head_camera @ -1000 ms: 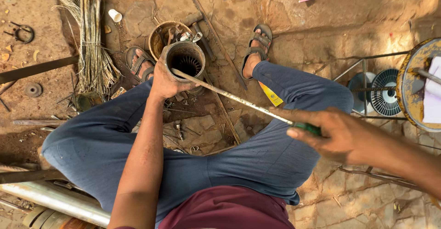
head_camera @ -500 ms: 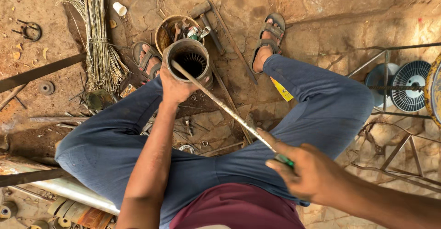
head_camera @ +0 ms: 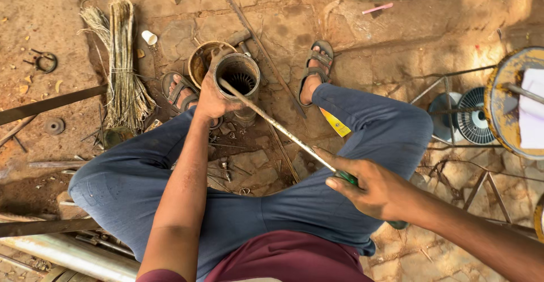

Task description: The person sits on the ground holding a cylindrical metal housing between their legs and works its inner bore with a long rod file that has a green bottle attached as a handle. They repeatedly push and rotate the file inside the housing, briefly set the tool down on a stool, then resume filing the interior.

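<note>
Head view, looking straight down over blue trousers (head_camera: 238, 208) and a maroon shirt hem. Left hand (head_camera: 212, 98) with fingers (head_camera: 222, 107) curled around the near wall of a dark metal cylinder (head_camera: 238, 84), gripping it upright on the ground between the sandalled feet. Right hand (head_camera: 377, 191) with fingers (head_camera: 345, 163) closed around the green handle (head_camera: 344, 176) of a long thin rod (head_camera: 277, 126) (a screwdriver-like tool, exact kind hard to tell). Rod slanting from that handle up and left, its far tip resting at the cylinder's rim just beside the left thumb. Finned or coiled part dimly seen inside the cylinder mouth, too dark to make out.

Just behind the cylinder, touching or nearly so, a rusty round can (head_camera: 201, 61), partly covered by it. Left of the feet, a bundle of dry straw-like stalks (head_camera: 122, 61) and a small white cup (head_camera: 149, 37). Under the right knee, a yellow strip (head_camera: 337, 123), mostly hidden by the leg. Scattered bolts and scraps on the cracked earth floor (head_camera: 396, 38) between the legs. Far right, two round fan-like grilles (head_camera: 473, 118) in a wire frame and a yellow-rimmed round object (head_camera: 501, 106), cut off by the edge. Bottom left, a steel pipe (head_camera: 68, 253), also cut off.
</note>
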